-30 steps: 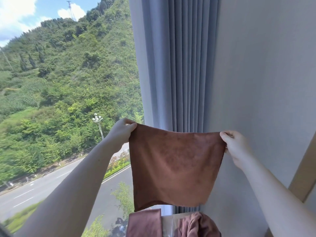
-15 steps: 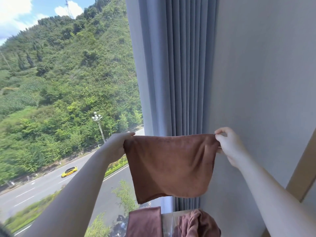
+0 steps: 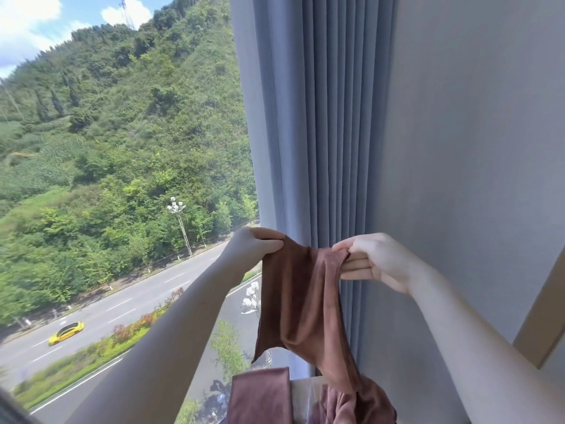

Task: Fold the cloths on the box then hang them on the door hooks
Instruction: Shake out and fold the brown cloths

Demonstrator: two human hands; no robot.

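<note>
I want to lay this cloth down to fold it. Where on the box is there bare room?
Only a pale strip of the box shows bare, between the flat cloth and the crumpled cloth. The held cloth, pinched by left hand and right hand, drapes onto the crumpled side.

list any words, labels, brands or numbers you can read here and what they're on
None: no readable text in this view.
The brown cloth, pinched by the left hand and the right hand, shows no label or print.
The yellow car is too small and blurred to show any plate.
</note>
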